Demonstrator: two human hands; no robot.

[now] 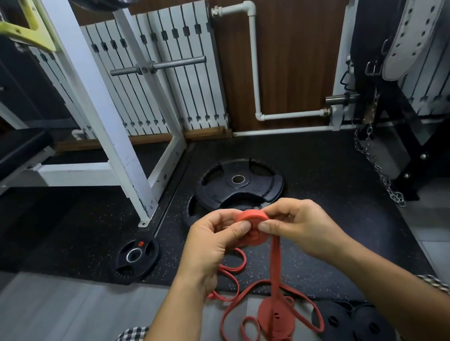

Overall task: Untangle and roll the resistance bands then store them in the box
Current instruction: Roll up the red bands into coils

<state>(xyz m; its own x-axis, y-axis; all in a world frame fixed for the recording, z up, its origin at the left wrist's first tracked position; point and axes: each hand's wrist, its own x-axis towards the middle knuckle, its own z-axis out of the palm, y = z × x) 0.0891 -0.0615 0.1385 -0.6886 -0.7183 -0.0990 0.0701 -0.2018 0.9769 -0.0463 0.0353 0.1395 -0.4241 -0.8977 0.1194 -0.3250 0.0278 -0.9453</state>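
Note:
Both hands hold a partly rolled red resistance band in front of me, above the floor. My left hand pinches the left side of the roll with thumb on its face. My right hand pinches the right side. The band's loose tail hangs straight down from the roll to a tangle of red loops on the floor. Rolled red bands and rolled black bands lie on the floor near my knees. No box is in view.
Two stacked black weight plates lie on the speckled rubber mat just beyond my hands, a small plate to the left. A white rack frame stands left, a black bench with chain right. A radiator lines the back wall.

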